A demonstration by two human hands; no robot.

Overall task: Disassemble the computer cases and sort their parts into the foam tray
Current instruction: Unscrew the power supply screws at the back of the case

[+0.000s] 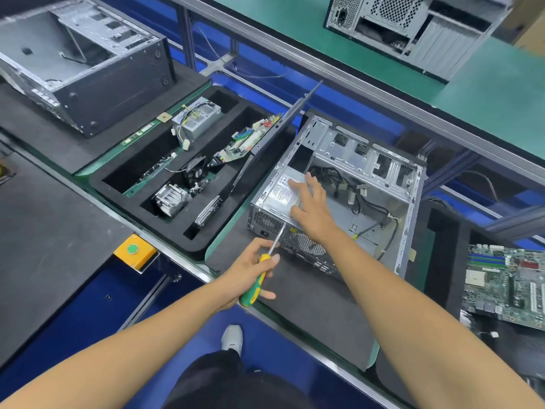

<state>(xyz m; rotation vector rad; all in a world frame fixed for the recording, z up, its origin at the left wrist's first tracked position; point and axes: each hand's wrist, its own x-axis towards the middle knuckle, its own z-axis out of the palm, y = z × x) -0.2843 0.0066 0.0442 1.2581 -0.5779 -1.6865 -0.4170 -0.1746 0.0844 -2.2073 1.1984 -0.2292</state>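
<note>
At centre frame, an open steel computer case (354, 184) lies on grey foam; the right hand (309, 205), fingers spread, rests on its boxy silver power supply (280, 193). The left hand (250, 270) grips a green-and-yellow screwdriver (259, 276), its tip apparently at the case's rear. Left, a black foam tray (147, 184) holds parts.

1. A yellow box (135, 255) carrying a round green push button (132, 248) is fixed to the near edge of the desk (44, 249).
2. A blue floor (97, 323) shows below the desk edge, with a white shoe (232, 339) standing on it.
3. A second, green-topped desk (486, 93) runs across the far side, behind a grey aluminium rail (339, 72).
4. Thin cables (256, 75) hang over blue panels beneath that rail.
5. Dark trousers (224, 382) fill the bottom centre.
</note>
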